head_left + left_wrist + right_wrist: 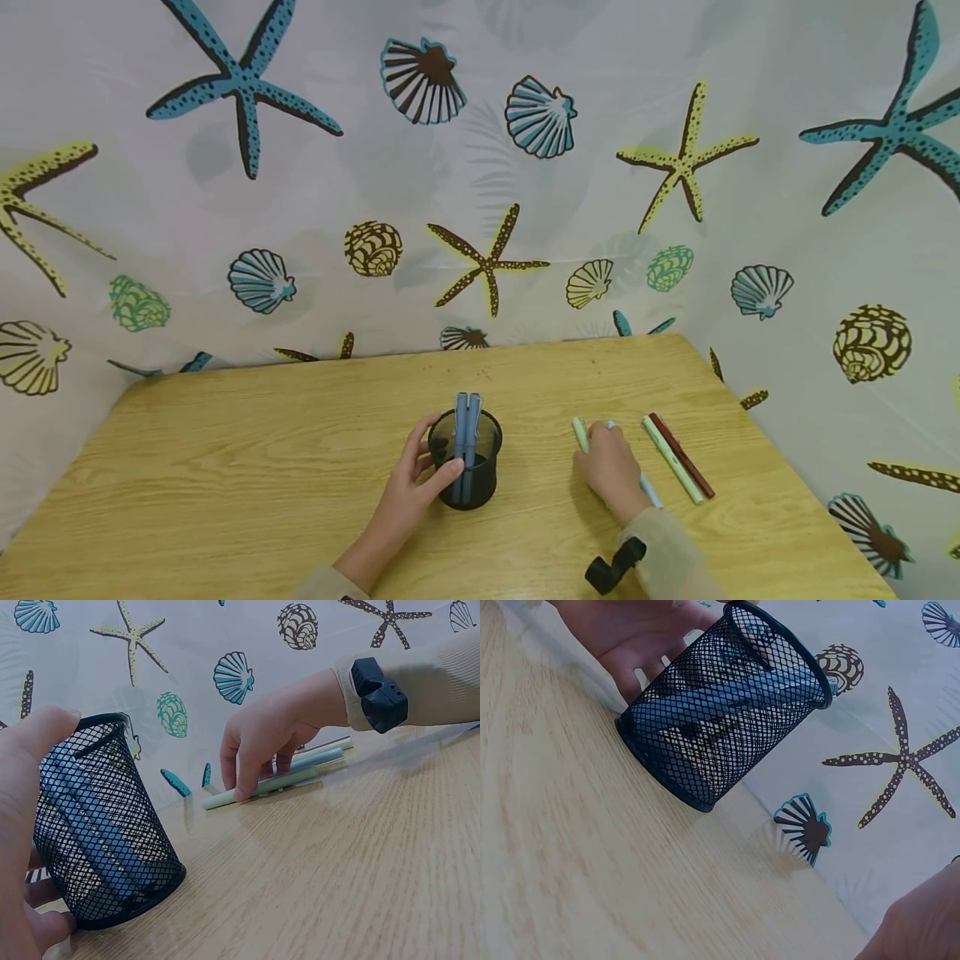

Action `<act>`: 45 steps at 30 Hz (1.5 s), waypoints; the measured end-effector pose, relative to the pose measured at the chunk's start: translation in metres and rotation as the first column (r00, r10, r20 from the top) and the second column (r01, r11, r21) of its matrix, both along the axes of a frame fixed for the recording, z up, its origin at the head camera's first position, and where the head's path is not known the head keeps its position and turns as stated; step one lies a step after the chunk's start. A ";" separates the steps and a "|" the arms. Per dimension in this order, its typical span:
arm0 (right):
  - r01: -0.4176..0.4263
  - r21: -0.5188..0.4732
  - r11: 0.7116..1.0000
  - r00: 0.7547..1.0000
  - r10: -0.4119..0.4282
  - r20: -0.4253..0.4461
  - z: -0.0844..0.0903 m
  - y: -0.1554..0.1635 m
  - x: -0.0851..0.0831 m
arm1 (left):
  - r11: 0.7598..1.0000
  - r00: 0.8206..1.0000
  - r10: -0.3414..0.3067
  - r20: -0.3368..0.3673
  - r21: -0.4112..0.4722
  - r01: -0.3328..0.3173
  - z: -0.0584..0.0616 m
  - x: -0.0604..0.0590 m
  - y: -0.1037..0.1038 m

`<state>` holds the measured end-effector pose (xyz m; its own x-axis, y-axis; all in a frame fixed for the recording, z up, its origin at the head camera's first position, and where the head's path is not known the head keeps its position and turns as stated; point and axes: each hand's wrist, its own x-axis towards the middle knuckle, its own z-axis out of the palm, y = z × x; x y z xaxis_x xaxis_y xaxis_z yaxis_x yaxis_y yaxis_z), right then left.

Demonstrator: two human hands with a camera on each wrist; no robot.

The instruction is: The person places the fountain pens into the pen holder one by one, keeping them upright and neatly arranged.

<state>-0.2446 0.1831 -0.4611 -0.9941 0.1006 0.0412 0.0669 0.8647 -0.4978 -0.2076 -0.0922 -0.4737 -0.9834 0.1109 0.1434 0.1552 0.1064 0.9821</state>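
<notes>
A black mesh pen cup (pixel 486 482) stands upright on the table, holding two blue pens (pixel 467 421). My left hand (pixel 401 500) grips it from the left side, thumb in front and fingers behind. To the right, my right hand (pixel 611 471) reaches down over a light green marker (pixel 579 428) and a light blue marker (pixel 651 493). In the left wrist view, its thumb and fingers pinch the light green marker (pixel 217 800), which lies on the table. The right wrist view shows the mesh cup (pixel 727 712) but not the right fingertips.
Another light green marker (pixel 673 460) and a dark red marker (pixel 684 457) lie side by side, right of my right hand. The wooden table (pixel 247 467) meets a shell-and-starfish patterned cloth (pixel 315 192) behind and at the right.
</notes>
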 end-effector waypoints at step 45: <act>0.002 -0.149 0.989 0.997 -0.014 -0.082 0.009 -0.005 0.002 | 1.000 1.000 -0.009 -0.002 0.005 0.009 -0.001 0.001 -0.001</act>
